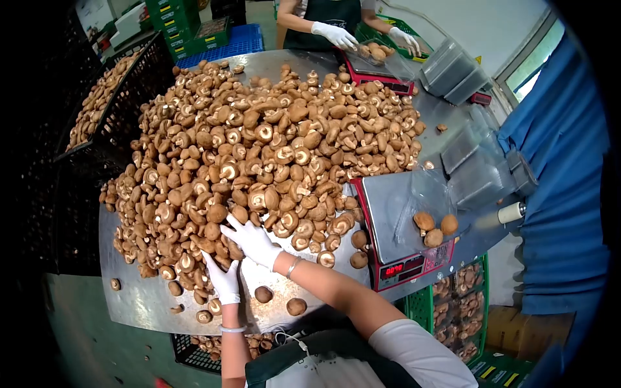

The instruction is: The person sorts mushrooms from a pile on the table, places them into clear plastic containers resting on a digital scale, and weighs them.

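Note:
A large heap of brown shiitake mushrooms (259,136) covers much of the metal table. My right hand (253,242), in a white glove, lies at the heap's near edge with its fingers spread over the mushrooms. Just to its left, my left hand (223,282), also gloved, reaches up into the same edge, thumb and fingers apart; mushrooms sit between and beyond the fingertips. Two loose mushrooms (263,294) rest below my right wrist. On the right, a red-framed scale (388,213) carries a clear plastic tray (409,216) with three mushrooms (433,237) in it.
Stacked clear trays (482,161) stand right of the scale, near a white roll (511,213). Across the table, a gloved person handles a filled tray on a second scale (381,77). A black crate (123,107) of mushrooms borders the left; a green crate (482,310) sits below right.

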Available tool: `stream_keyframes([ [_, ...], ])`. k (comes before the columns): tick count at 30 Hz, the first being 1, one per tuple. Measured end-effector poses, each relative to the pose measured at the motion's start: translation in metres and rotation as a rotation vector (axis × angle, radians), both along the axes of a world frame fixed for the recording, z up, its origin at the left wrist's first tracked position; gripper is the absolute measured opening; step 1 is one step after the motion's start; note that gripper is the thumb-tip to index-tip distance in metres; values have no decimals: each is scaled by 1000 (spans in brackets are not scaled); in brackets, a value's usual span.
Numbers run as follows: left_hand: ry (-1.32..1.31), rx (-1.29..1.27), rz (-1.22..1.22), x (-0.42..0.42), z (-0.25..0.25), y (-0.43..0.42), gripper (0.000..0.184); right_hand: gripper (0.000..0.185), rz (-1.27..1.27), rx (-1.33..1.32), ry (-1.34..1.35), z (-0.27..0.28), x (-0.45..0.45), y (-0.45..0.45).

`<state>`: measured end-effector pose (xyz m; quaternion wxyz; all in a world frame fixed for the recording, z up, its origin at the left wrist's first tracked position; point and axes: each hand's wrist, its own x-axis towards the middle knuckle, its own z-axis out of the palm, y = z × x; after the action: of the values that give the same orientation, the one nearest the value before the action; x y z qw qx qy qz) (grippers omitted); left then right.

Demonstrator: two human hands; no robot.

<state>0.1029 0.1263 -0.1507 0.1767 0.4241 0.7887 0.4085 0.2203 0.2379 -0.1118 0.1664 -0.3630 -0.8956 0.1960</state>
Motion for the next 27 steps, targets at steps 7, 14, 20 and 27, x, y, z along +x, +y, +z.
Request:
stream_keyframes([
  [7,46,-240,-169,-12,44,-34,89,56,13,-168,206,76,73,8],
  [14,128,7,-173,24,36,-71,73,68,-648,-58,56,38,156,72],
  [20,384,46,-368,56,20,-71,72,59,-380,-395,144,26,129,11],
  [27,339,195,-263,60,14,-55,73,70,3,129,-36,12,91,-77],
])
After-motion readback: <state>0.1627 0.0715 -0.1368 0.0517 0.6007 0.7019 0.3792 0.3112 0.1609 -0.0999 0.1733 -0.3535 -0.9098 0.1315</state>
